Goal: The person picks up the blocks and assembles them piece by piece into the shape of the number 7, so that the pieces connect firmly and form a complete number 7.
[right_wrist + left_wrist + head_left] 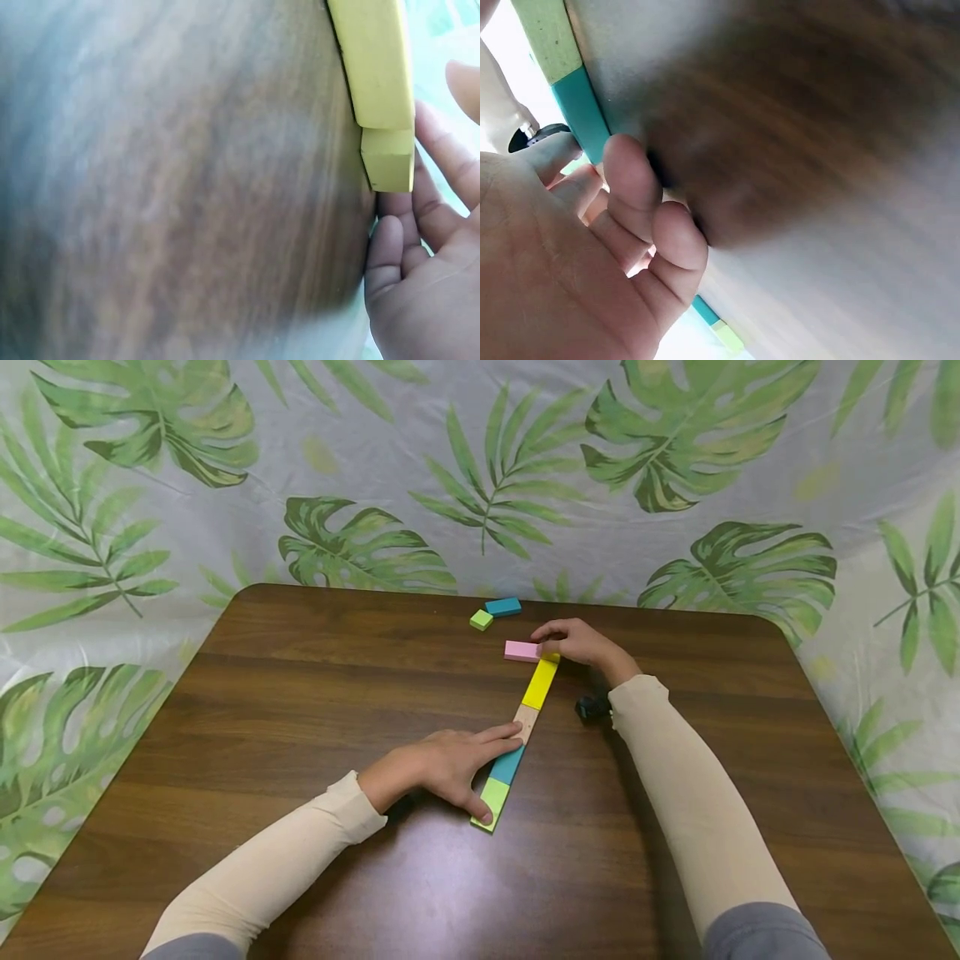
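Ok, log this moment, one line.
left hand: thumb on green rectangular block | right hand: at far end of yellow rectangular block | pink rectangular block: partly hidden by right hand

1. Block row (pixel 541 682) on table (pixel 300 693), slanting away to the right.
2. My left hand (pixel 453 766): left of row, thumb on its near end, fingertips mid-row.
3. My right hand (pixel 579 642): at row's far end.
4. Crosswise block (pixel 519 651): left of that end.
5. Small block (pixel 481 620) and far block (pixel 503 607): behind those.
6. Curtain (pixel 360 547): behind table.
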A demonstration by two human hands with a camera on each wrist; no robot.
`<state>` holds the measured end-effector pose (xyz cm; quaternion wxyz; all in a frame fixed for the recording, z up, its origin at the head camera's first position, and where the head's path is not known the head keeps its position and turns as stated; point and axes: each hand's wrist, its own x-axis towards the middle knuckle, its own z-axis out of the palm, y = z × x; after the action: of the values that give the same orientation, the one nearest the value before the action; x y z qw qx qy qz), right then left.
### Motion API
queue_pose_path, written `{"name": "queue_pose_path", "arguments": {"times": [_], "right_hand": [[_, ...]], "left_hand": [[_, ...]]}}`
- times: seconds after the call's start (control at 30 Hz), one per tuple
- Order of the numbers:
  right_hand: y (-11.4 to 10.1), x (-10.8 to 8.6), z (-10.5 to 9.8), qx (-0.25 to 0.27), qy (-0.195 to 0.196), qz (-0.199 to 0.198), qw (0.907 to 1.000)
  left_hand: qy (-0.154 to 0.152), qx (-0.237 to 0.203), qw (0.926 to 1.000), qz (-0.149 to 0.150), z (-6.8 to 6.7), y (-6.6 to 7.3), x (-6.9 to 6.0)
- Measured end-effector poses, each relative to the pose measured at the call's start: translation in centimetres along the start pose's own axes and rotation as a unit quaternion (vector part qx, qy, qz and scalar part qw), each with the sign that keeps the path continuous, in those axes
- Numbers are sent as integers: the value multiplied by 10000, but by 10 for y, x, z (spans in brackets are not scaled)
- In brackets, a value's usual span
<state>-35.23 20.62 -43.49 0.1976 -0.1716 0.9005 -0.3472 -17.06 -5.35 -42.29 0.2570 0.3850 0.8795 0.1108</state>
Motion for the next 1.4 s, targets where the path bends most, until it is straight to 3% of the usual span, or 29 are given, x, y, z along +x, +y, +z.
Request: {"name": "queue_pose_path", "arguments": {"times": [0.27, 0.57, 1.1, 1.23, 1.4], "right_hand": [[-2, -4, -2, 11, 3, -21, 10000], [2, -6, -3, 61, 7, -18, 10000], [-2, -11, -1, 328, 43, 4, 9995], [2, -11, -3, 204, 54, -35, 9998], [6, -17, -7, 208, 133, -2, 9997]], "left_hand": [[-81, -17, 9999, -72, -2, 2, -1], [25, 39, 10000, 28, 1, 1, -3], [57, -161, 9998, -60, 0, 2, -5], [287, -419, 9987, -74, -2, 0, -7], [1012, -572, 9932, -97, -7, -6, -21]]}}
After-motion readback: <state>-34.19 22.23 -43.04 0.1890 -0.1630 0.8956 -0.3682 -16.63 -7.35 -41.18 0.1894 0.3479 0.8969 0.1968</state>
